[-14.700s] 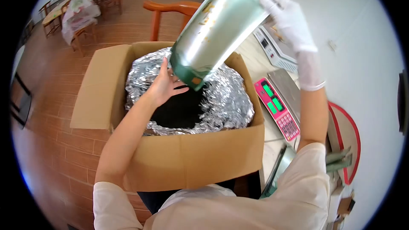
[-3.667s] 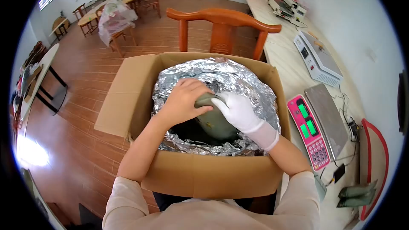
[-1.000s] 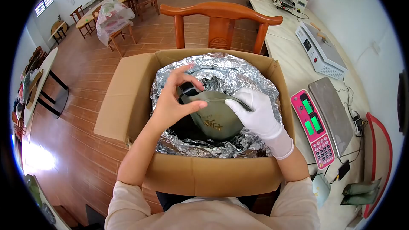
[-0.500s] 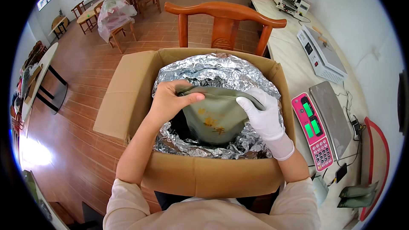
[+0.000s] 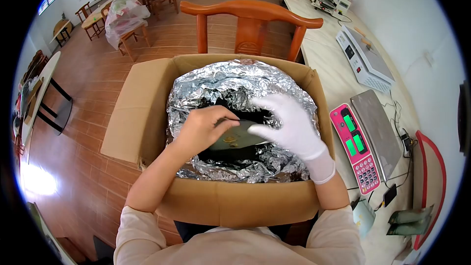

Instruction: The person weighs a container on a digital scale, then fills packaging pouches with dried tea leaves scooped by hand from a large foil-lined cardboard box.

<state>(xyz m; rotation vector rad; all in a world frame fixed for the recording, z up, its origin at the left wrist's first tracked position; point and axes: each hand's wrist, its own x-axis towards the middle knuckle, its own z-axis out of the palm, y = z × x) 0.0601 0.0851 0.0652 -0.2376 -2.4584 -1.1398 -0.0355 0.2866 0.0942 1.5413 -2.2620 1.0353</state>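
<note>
A grey-green pouch (image 5: 239, 140) with gold lettering lies tilted over the dark hollow of a crumpled silver foil liner (image 5: 230, 76). The liner fills an open cardboard box (image 5: 230, 203) in front of me. My bare left hand (image 5: 203, 126) pinches the pouch's upper edge between thumb and fingers. On the other side, my right hand (image 5: 292, 122), in a white glove, is open, its thumb and fingers spread around a gap. The gloved thumb tip overlaps the pouch's right end in this view. Part of the pouch is hidden behind my left hand.
A wooden chair (image 5: 250, 27) stands behind the box. Along the right, a long table (image 5: 319, 68) holds a pink scale (image 5: 355, 149) with a metal platform, a white device (image 5: 365, 59), a sealing machine (image 5: 327, 0) and green pouches (image 5: 409, 223). The box's left flap (image 5: 130, 113) sticks outward.
The pouch has gone lower into the foil and tilted flatter, showing less of its front. My right hand has let go of its edge and spread; the left still pinches it.
</note>
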